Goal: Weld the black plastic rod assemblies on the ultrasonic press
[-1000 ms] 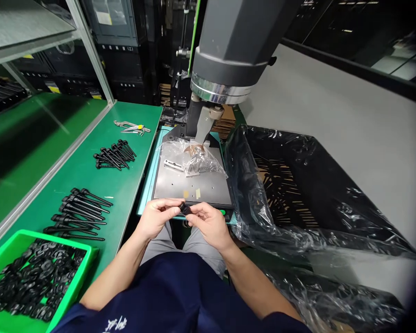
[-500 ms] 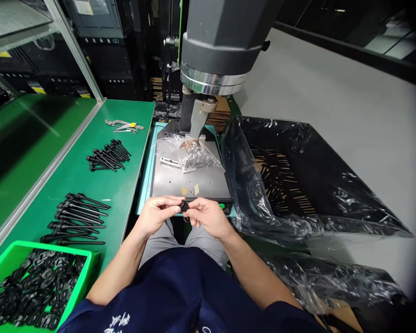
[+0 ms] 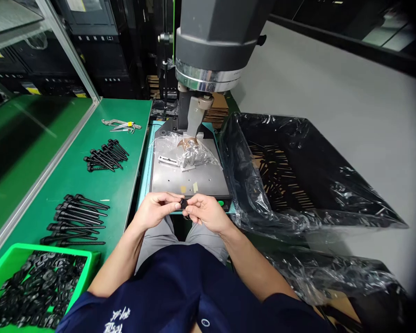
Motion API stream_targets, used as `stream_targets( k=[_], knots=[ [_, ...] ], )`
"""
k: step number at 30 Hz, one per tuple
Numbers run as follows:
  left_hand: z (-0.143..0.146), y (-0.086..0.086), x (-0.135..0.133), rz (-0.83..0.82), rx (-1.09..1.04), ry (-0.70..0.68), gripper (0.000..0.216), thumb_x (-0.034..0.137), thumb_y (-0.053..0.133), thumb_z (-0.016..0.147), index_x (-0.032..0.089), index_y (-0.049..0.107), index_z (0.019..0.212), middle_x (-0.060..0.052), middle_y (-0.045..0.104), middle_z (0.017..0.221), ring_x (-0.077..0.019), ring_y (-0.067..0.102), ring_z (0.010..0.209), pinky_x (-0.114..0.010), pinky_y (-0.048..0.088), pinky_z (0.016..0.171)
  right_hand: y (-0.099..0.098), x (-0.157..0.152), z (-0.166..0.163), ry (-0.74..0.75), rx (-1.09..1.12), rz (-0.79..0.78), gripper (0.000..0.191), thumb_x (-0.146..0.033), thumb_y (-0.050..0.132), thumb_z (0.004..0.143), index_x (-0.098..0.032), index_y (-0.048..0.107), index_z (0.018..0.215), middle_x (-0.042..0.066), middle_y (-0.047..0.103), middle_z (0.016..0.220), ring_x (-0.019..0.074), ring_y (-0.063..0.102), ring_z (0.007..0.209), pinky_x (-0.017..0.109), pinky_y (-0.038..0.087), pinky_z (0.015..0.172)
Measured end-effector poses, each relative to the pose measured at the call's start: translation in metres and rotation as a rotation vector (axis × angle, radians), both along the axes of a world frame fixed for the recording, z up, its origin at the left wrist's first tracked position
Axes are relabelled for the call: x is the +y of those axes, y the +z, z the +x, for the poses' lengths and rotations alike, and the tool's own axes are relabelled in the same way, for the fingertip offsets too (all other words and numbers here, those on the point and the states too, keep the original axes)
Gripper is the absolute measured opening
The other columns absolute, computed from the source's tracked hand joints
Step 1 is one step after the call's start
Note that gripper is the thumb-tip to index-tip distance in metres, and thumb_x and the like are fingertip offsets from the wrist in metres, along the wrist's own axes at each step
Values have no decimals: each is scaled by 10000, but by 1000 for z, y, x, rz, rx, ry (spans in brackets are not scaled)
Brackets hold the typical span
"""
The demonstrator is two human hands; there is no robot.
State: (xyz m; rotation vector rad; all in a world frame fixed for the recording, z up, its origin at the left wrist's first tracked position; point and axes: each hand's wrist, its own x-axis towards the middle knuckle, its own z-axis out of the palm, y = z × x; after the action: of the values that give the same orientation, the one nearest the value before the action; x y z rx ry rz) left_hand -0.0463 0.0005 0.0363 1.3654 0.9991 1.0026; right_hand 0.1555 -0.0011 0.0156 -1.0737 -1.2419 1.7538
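Between the fingertips of both hands sits a small black plastic part [image 3: 183, 204], mostly covered by the fingers. My left hand [image 3: 157, 210] pinches it from the left, and my right hand [image 3: 207, 212] grips it from the right. Both are closed and held just in front of the grey metal machine plate [image 3: 169, 179]. On that plate a metal fixture [image 3: 191, 144] is wrapped in clear plastic, under the machine's slanted metal horn [image 3: 195, 115]. Left of my hands, black ribbed rods with thick heads [image 3: 78, 217] lie on the green table [image 3: 121, 185].
A green bin [image 3: 93, 259] of small black parts stands at the lower left. Another group of rods [image 3: 107, 155] and some pliers and hex keys [image 3: 121, 125] lie further back. To the right, a box lined with black plastic [image 3: 333, 175] holds many rods. The dark machine head [image 3: 211, 51] hangs ahead.
My hands keep their pinch on the small black part, with only slight finger movement. The whole view has shifted a little.
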Motion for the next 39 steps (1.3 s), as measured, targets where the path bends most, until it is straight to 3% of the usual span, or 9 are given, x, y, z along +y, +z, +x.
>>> stream_targets(
  k=[9,13,15,19,22,26,28,31,39],
  knots=[
    [17,-21,-5,141,146,36,275,372,710,818,217,769,1037,-92,712,1212,-270,641,1185,-428,496,1052,-17,0,-1,-145,-12,118,325,-471,741,774,-190,597,852,-26,596,601,104,525,478,210,367,412],
    [23,-40,11,38,84,23,479,405,712,813,216,672,1252,-110,627,1353,-289,596,1242,-441,476,1063,-30,12,0,-183,133,29,462,-498,715,799,-217,576,1139,-13,626,777,60,450,466,182,308,395],
    [26,-54,28,-15,23,125,574,414,722,804,209,609,1328,-126,597,1388,-291,583,1254,-438,474,1056,-40,25,2,-244,200,-40,526,-527,693,808,-229,552,1218,0,626,827,50,407,465,166,245,375],
    [30,-76,79,-73,-82,434,525,420,733,788,170,627,1237,-155,584,1384,-269,589,1230,-407,482,1021,-62,62,6,-423,259,-135,406,-463,753,753,-197,607,1024,-4,613,767,63,447,497,152,268,378],
    [35,-70,116,-108,-139,528,529,406,773,742,176,619,1192,-150,590,1359,-236,596,1204,-345,504,946,-72,89,5,-559,352,-259,290,-359,782,728,-199,579,862,-30,580,674,73,474,494,158,330,401],
    [41,-43,144,-240,-213,401,435,367,845,644,159,658,977,-91,705,1017,-146,671,855,-237,509,706,-73,115,-4,-512,451,-334,215,-273,771,732,-194,592,821,2,621,670,113,548,555,208,453,485],
    [44,-32,150,-333,-271,305,368,323,859,614,142,649,857,-47,688,816,-95,626,651,-200,475,590,-71,125,-8,-479,444,-284,237,-262,770,722,-199,628,901,15,664,743,127,589,615,222,481,530],
    [48,-21,154,-344,-375,233,319,250,845,615,129,646,833,-16,651,702,-73,591,549,-171,440,499,-69,143,-12,-456,349,-63,328,-287,765,705,-223,651,1005,1,685,826,120,601,664,199,456,541],
    [53,-5,168,-291,-506,299,527,109,784,670,108,621,1171,-3,657,651,-77,593,509,-151,403,436,-42,180,-8,-584,-139,610,327,-308,682,732,-220,666,1047,59,705,1000,214,637,889,349,515,805]
  ],
)
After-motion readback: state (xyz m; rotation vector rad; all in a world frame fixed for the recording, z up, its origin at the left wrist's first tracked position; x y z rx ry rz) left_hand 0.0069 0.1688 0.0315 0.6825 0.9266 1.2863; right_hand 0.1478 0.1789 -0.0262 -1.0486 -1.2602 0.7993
